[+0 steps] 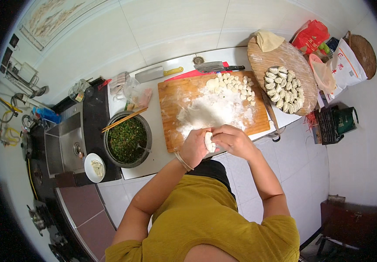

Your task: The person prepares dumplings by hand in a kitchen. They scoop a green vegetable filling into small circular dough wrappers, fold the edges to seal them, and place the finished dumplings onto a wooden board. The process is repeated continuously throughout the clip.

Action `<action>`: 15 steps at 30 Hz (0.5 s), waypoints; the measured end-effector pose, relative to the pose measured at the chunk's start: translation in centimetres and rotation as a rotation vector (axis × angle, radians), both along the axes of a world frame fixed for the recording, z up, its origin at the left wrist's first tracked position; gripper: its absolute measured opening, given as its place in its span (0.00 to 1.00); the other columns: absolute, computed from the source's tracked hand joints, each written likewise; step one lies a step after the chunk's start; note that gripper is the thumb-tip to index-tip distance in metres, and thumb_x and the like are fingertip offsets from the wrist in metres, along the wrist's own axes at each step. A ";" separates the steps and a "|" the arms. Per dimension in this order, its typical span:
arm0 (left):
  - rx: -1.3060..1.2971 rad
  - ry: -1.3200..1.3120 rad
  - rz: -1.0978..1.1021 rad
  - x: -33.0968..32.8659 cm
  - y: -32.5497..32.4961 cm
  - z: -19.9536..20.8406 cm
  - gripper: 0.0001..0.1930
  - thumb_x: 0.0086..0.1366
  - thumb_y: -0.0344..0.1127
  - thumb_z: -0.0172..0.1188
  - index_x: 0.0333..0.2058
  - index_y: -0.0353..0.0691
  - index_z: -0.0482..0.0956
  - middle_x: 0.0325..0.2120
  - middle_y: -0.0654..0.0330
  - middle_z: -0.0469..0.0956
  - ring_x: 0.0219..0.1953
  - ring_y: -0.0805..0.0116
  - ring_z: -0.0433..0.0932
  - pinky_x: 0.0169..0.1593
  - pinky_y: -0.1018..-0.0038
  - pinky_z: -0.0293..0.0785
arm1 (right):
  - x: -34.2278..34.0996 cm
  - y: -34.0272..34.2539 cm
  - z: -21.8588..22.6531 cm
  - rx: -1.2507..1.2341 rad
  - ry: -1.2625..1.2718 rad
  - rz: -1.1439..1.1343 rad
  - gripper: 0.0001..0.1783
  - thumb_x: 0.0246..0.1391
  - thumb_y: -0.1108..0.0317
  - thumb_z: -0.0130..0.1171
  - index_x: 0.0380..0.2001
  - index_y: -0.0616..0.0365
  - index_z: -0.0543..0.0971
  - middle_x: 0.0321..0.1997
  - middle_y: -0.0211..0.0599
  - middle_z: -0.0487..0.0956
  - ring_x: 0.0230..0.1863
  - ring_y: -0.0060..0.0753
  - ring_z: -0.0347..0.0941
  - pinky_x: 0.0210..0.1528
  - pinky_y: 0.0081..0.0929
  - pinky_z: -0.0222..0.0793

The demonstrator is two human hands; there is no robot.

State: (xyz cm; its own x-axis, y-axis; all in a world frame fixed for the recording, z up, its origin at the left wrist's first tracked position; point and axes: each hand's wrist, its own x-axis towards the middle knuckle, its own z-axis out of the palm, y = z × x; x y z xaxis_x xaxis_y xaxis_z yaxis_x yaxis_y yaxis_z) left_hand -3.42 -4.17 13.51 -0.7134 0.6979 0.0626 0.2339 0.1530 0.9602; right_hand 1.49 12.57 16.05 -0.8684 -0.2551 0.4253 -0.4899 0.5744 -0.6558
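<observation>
A pale folded dumpling [210,142] is held between my two hands, just off the near edge of the floured cutting board [171,98]. My left hand [193,147] cups it from the left, fingers curled round it. The fingers of my right hand [233,141] pinch its edge from the right. On the board lie loose white flour [214,109], several small dough pieces [246,89] and a flat round wrapper [213,85]. Left of the board stands a bowl of chopped green filling [127,140], with chopsticks [124,119] across its rim.
A round wooden board [258,56] at right carries a tray of finished dumplings [284,89]. Behind the cutting board lie a yellow-handled cleaver [158,74] and a black-handled knife [219,67]. A rolling pin [270,111] rests by the right edge. A small white bowl [89,170] sits near the sink [61,144].
</observation>
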 end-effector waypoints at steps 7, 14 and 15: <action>0.255 -0.500 0.009 0.3 0.9 -0.5 0.18 0.59 0.32 0.56 0.47 0.32 0.69 0.34 0.57 0.78 0.36 0.71 0.77 0.42 0.76 0.73 | 0.4 -0.7 -0.4 0.047 -0.053 -0.144 0.07 0.37 0.81 0.60 0.22 0.61 0.73 0.24 0.36 0.75 0.26 0.37 0.74 0.27 0.27 0.71; 0.580 -1.079 0.025 0.9 1.4 -1.9 0.18 0.70 0.35 0.40 0.49 0.25 0.66 0.42 0.58 0.72 0.45 0.69 0.73 0.49 0.73 0.71 | 0.7 -1.3 -1.0 0.012 -0.144 -0.263 0.09 0.38 0.82 0.58 0.23 0.59 0.70 0.18 0.36 0.72 0.20 0.33 0.73 0.24 0.25 0.69; 0.589 -1.082 0.012 0.8 1.4 -2.2 0.18 0.70 0.36 0.41 0.49 0.26 0.66 0.42 0.57 0.72 0.45 0.69 0.73 0.49 0.72 0.71 | 0.8 -1.2 -1.0 0.015 -0.145 -0.254 0.09 0.38 0.82 0.58 0.24 0.59 0.71 0.19 0.36 0.73 0.20 0.33 0.73 0.24 0.26 0.70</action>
State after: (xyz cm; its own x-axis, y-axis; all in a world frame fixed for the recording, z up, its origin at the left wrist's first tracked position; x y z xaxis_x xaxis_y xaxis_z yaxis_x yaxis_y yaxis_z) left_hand -2.58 -2.73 11.29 -0.5997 0.7563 -0.2615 -0.7231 -0.3722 0.5819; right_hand 2.25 11.38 15.02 -0.9566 -0.0267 0.2901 -0.2308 0.6772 -0.6986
